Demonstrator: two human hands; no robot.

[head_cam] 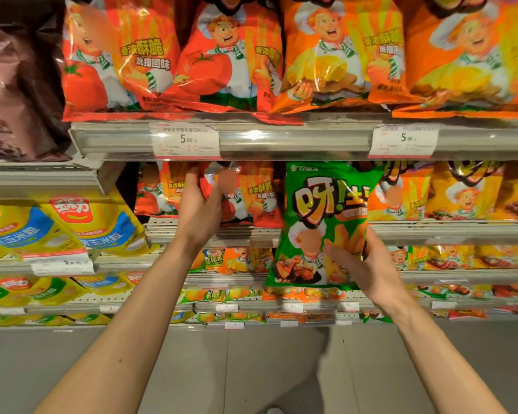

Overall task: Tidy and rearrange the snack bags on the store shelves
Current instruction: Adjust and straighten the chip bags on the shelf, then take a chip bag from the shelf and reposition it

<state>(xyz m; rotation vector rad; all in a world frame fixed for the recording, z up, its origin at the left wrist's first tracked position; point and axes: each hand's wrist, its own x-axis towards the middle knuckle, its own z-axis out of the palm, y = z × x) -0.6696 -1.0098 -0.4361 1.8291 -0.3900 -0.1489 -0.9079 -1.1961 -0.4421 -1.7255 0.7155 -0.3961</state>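
Note:
My right hand (368,264) grips a green snack bag (323,216) by its lower right corner and holds it upright in front of the second shelf. My left hand (199,207) reaches into that shelf and grips the edge of a red tomato snack bag (251,195), thumb on its front. More red bags (153,192) stand to the left of it, and orange and yellow bags (461,195) stand to the right, partly hidden behind the green bag.
The top shelf (281,138) carries red and orange chef bags with two price tags. Brown bags (15,94) hang at the upper left, yellow corn snack bags (57,228) at the left. Lower shelves hold several small bags. Grey floor lies below.

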